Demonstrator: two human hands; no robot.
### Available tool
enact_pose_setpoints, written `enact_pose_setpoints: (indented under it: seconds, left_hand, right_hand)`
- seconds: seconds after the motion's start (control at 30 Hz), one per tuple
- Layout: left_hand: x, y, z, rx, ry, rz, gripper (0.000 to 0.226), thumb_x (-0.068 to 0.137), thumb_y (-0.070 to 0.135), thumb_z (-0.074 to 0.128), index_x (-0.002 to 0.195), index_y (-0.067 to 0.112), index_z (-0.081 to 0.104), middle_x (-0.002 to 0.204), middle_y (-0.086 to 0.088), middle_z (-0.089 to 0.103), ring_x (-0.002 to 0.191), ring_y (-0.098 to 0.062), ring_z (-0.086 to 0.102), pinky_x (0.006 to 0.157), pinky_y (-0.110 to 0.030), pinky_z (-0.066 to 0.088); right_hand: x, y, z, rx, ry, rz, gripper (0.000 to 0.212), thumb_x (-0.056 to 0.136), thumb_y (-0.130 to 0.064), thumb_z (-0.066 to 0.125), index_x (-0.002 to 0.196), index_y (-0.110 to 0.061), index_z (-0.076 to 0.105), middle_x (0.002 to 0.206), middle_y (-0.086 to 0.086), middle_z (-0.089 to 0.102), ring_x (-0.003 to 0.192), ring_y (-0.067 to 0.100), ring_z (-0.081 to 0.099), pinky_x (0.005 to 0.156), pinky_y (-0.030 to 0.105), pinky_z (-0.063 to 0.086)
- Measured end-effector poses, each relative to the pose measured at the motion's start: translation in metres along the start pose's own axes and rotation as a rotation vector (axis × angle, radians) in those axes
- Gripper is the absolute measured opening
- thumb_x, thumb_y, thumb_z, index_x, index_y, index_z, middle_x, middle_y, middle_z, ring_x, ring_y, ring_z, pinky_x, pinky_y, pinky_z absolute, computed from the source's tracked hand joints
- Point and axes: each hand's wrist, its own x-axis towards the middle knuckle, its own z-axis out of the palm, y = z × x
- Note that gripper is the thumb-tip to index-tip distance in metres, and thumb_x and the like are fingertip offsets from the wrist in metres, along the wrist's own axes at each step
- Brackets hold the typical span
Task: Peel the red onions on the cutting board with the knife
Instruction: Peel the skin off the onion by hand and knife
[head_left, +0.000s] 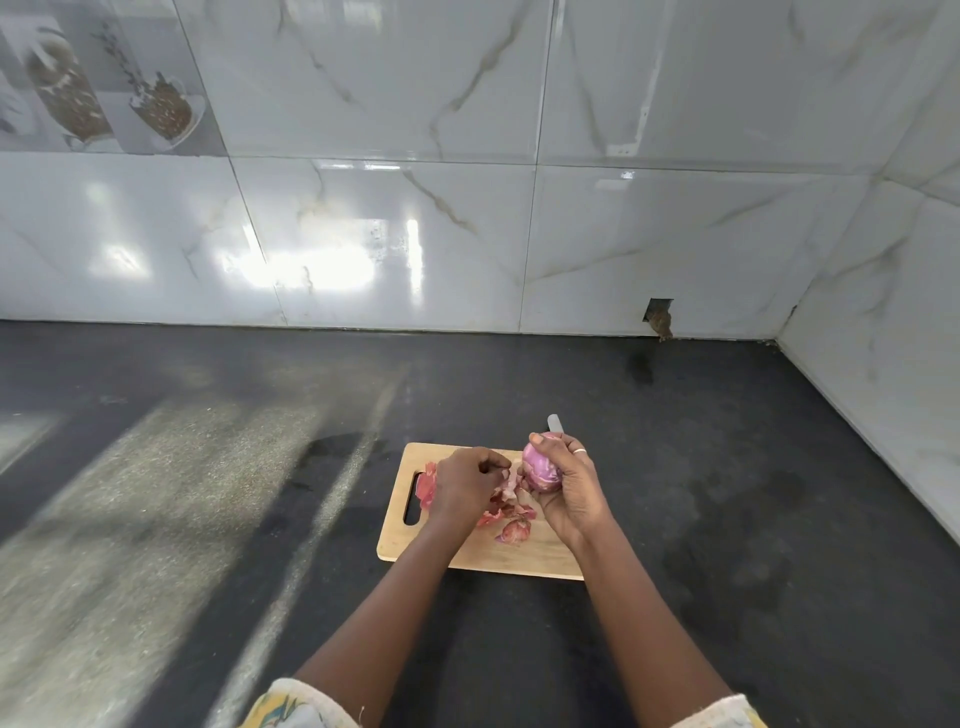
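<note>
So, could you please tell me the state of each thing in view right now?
cutting board: flat on the counter.
right hand: grips the red onion.
red onion: mostly peeled, held above the cutting board.
knife: only the blade tip shows, behind the right hand.
left hand: fingers curled, pinching a strip of skin beside the red onion.
loose skins: lying on the cutting board.

Place: kitchen, domestic by the look.
Desk: dark speckled stone desk (727, 467), meeting tiled wall at its far and right edges.
Walls: glossy white marble-look tiles (415, 234), joining in a corner at far right.
Decor: printed tile (104, 78), upper left, showing jars of grain.
Food prep: wooden cutting board (467, 556) on the desk, red onion skins (514, 530) on it.
</note>
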Motion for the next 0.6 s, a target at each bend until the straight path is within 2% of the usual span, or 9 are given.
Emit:
enact_pose_setpoints:
  seconds: [0.07,0.2,0.3,0.4,0.5,0.57,0.6]
  left_hand:
    - [0.001,-0.002,0.000,0.065,0.038,0.023,0.017,0.087,0.008,0.060,0.100,0.011,0.071,0.098,-0.002,0.071,0.080,-0.009,0.061,0.059,-0.005,0.040]
    - [0.002,-0.006,-0.001,0.144,0.062,0.041,0.018,0.089,0.012,0.059,0.103,0.011,0.071,0.102,-0.004,0.071,0.086,-0.011,0.061,0.070,-0.015,0.043]
    - [0.002,-0.006,-0.001,0.241,0.036,0.067,0.023,0.093,0.019,0.054,0.108,0.010,0.068,0.106,-0.007,0.069,0.094,-0.018,0.062,0.071,-0.018,0.039]
    - [0.000,-0.003,0.001,0.310,0.000,0.110,0.031,0.094,0.029,0.050,0.109,0.008,0.067,0.112,-0.008,0.067,0.097,-0.020,0.062,0.071,-0.019,0.037]
    - [-0.006,0.004,0.000,0.181,0.087,0.149,0.030,0.092,0.032,0.053,0.110,0.012,0.068,0.112,-0.005,0.068,0.097,-0.016,0.063,0.077,-0.016,0.041]
    - [-0.012,0.012,0.000,-0.004,0.138,0.159,0.027,0.091,0.032,0.055,0.106,0.015,0.070,0.101,-0.002,0.072,0.079,-0.002,0.063,0.067,-0.003,0.040]
    - [-0.014,0.016,0.000,-0.100,0.128,0.163,0.025,0.090,0.031,0.057,0.104,0.016,0.071,0.096,-0.001,0.073,0.072,0.003,0.061,0.063,-0.001,0.041]
  right_hand:
    - [0.003,0.001,-0.003,0.049,0.000,0.041,0.018,0.084,-0.008,0.065,0.094,-0.012,0.051,0.077,0.005,0.056,0.059,0.014,0.054,0.051,0.026,0.046]
    - [0.001,-0.001,-0.004,0.156,-0.005,0.127,0.004,0.087,-0.014,0.057,0.088,-0.014,0.054,0.076,0.004,0.053,0.062,0.014,0.049,0.060,0.028,0.039]
    - [0.000,-0.002,-0.003,0.190,0.000,0.161,0.007,0.085,-0.016,0.060,0.090,-0.013,0.055,0.080,0.007,0.054,0.064,0.015,0.048,0.062,0.029,0.038]
    - [-0.001,-0.003,0.000,0.183,0.021,0.165,0.014,0.085,-0.018,0.065,0.095,-0.013,0.057,0.083,0.008,0.056,0.065,0.014,0.053,0.060,0.027,0.047]
    - [-0.002,-0.003,0.001,0.199,0.004,0.130,0.012,0.085,-0.017,0.066,0.094,-0.014,0.059,0.077,0.006,0.062,0.067,0.013,0.060,0.063,0.027,0.055]
    - [-0.002,-0.002,0.002,0.221,-0.036,0.108,0.014,0.085,-0.017,0.065,0.096,-0.015,0.057,0.074,0.006,0.065,0.064,0.014,0.064,0.062,0.029,0.057]
    - [-0.001,-0.002,0.002,0.229,-0.052,0.097,0.017,0.085,-0.017,0.065,0.098,-0.015,0.055,0.076,0.007,0.066,0.066,0.015,0.066,0.061,0.029,0.059]
